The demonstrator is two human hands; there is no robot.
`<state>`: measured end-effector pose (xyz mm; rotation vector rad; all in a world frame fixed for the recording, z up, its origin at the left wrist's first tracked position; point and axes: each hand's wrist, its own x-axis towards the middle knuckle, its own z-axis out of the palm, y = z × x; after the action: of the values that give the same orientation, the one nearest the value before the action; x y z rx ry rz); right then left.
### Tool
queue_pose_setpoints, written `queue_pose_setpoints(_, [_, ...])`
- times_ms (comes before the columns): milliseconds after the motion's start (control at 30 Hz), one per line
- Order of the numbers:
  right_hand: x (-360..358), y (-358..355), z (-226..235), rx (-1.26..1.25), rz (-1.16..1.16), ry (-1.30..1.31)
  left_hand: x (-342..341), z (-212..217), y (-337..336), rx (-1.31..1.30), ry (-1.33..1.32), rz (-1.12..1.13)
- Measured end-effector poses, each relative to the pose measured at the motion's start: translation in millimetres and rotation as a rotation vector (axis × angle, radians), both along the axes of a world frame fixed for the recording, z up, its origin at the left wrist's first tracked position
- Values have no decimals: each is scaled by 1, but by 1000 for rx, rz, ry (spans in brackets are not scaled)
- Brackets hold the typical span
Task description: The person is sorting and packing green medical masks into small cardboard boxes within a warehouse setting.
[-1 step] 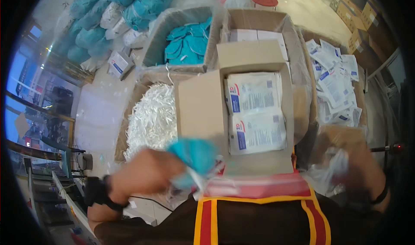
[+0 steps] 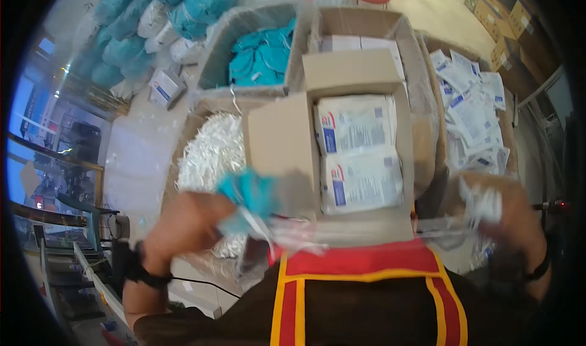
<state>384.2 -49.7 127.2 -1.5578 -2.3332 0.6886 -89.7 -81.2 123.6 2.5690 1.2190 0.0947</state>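
Hands, two, blurred, low in view. Left hand [image 2: 186, 224]: closed round a teal cloth [image 2: 250, 190] and a clear bag [image 2: 287, 233], just in front of the open box [image 2: 360, 71]. Right hand [image 2: 506, 218]: grip unclear; white wrapper [image 2: 482, 202] at its fingers. Box contents: white packets [image 2: 360, 154], two stacked. Left: carton of white strips [image 2: 210, 147]. Behind: bin of teal items [image 2: 262, 56]. Right: loose packets [image 2: 473, 114].

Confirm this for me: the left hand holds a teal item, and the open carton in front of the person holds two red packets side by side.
Not quite. In the head view the left hand does hold a teal item, but the two packets in the open carton are white with blue and red marks, not red.
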Motion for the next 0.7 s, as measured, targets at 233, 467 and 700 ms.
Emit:
queue_pose_setpoints(233, [-67,52,-43,-236,407,281,73,-5,54,407,80,-19])
queue_pose_setpoints(467, [-96,71,-105,-455,81,1105,101,24,58,618,114,-27])
queue_pose_setpoints(700, [-147,74,-134,-986,392,1691,145,40,68,701,185,-116])
